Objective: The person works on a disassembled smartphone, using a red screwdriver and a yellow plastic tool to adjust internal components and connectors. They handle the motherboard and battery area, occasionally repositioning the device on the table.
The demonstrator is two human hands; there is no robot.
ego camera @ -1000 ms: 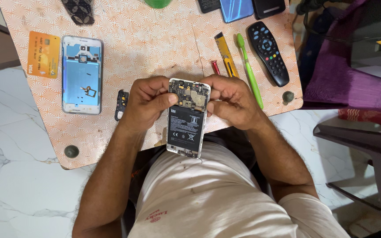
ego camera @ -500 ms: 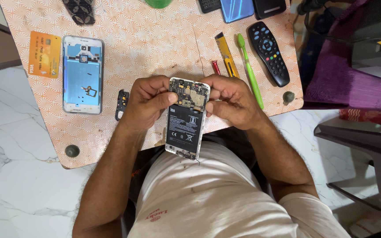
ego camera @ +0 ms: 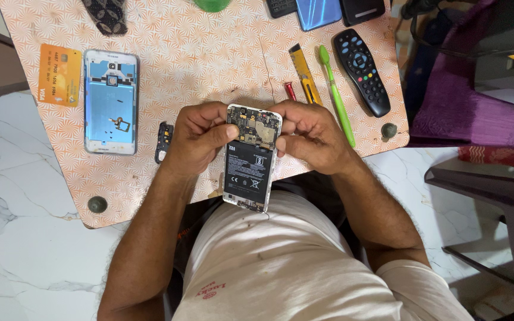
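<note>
A blue phone back cover [ego camera: 110, 102] is laid at the left of the orange patterned table [ego camera: 209, 53], beside an orange card [ego camera: 59, 74]. A green toothbrush [ego camera: 336, 98] and black remote control [ego camera: 362, 71] are seen right.

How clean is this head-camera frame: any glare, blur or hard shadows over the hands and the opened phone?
Head view: even, soft light; the opened phone is sharp, with no glare on its battery. Left hand and right hand cast only a faint shadow on the patterned table. The blue back cover shows mild sheen. Frame edges curve slightly.
</note>
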